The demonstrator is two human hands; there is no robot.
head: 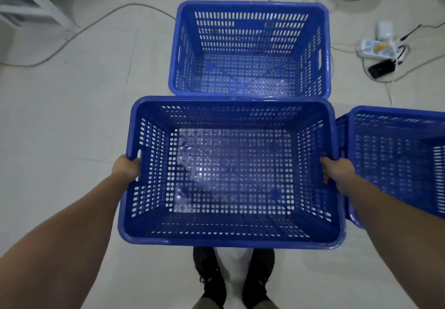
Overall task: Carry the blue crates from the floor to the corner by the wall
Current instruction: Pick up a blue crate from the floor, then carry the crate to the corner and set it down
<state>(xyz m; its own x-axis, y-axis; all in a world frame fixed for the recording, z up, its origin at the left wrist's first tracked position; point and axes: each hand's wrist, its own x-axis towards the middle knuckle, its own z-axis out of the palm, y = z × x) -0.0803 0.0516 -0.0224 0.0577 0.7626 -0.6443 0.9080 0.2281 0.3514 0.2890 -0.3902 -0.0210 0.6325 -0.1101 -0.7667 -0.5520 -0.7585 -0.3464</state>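
Observation:
An empty blue perforated crate (231, 238) is held level in front of me, above my shoes. My left hand (126, 167) grips its left rim at the handle slot. My right hand (337, 170) grips the right rim, fingers curled inside. A second blue crate (249, 7) stands on the floor just beyond it, also empty. A third blue crate (397, 116) sits on the floor to the right, partly cut off by the frame edge and by my right forearm.
A power strip (378, 48) with plugs and a black adapter (381, 67) lie on the tiled floor at the right. Several cables (79, 31) snake across the floor at the back. A white metal shelf frame (36, 2) stands at the top left.

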